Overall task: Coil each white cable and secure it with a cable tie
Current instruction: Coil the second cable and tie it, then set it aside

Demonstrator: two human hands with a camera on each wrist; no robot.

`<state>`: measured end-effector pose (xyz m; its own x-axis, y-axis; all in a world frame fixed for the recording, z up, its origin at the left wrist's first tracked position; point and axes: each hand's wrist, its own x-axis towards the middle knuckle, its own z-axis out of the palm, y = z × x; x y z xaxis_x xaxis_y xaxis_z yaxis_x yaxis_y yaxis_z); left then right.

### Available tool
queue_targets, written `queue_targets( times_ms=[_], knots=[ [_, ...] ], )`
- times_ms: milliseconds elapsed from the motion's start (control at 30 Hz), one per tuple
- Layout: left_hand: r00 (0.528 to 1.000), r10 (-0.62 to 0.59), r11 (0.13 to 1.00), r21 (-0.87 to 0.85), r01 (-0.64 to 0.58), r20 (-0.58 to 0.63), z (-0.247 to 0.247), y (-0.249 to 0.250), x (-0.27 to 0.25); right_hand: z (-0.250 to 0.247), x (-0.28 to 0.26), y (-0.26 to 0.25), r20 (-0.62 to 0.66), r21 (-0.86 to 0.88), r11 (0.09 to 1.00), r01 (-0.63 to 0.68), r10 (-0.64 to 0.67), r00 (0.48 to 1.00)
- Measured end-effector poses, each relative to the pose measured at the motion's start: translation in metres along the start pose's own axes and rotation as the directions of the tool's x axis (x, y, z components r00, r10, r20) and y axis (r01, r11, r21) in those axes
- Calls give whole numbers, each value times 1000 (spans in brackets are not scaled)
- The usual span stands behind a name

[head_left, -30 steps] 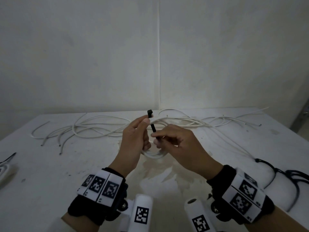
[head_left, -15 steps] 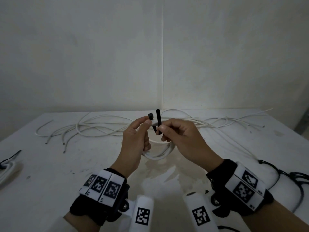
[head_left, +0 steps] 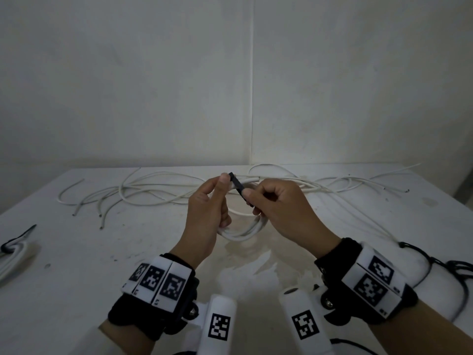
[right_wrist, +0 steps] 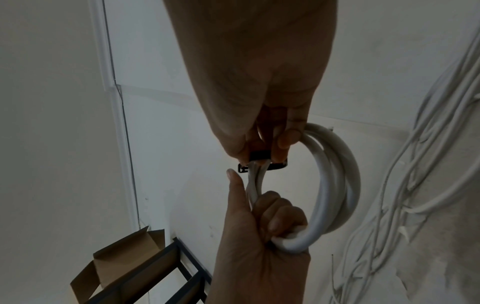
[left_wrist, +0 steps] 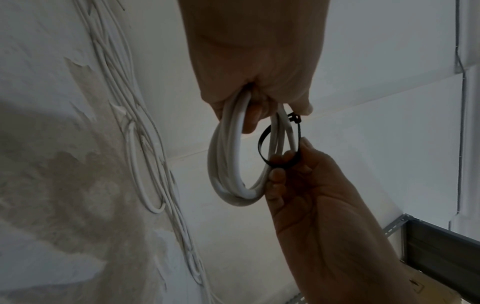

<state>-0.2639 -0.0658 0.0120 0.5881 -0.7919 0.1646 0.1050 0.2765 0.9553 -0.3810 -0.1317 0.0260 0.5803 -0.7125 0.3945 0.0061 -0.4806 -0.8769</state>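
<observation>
Both hands gripping coiled cable, tie apparently looped

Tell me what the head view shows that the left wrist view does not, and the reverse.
Only the head view shows a tied bundle at the table's left edge, black ties at its right edge, and both wrist bands.

Only the left wrist view shows the tie curving as an open loop around the strands, and a dark metal frame low at the right.

Both show the left hand gripping the white coil, the right hand pinching the black tie, and loose white cables on the table.
</observation>
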Motion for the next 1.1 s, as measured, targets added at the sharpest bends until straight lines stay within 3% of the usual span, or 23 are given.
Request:
queue_targets(
  times_ms=[500, 633, 833, 1000, 1100],
  knots=[
    [999, 38, 998, 49, -36, -37, 4, 2, 0, 10, 0, -4, -57, -60, 998, 10, -13, 998],
    [997, 68, 994, 93, -64, -35, 8, 0, -1, 13, 3, -3, -145, -49, 998, 27, -34, 989],
    [995, 68, 996, 61, -64, -68, 3, 5, 1, 10, 0, 1, -29, -69, 997, 46, -48, 998],
    [995, 90, 993, 85, -86, -52, 9, 2, -3, 14, 0, -2, -105, 21, 999, 44, -41, 994],
    [995, 87, 992, 99, -83, -42, 5, 3, -3, 14, -1, -6, -64, 31, 998, 57, -55, 996]
  ],
)
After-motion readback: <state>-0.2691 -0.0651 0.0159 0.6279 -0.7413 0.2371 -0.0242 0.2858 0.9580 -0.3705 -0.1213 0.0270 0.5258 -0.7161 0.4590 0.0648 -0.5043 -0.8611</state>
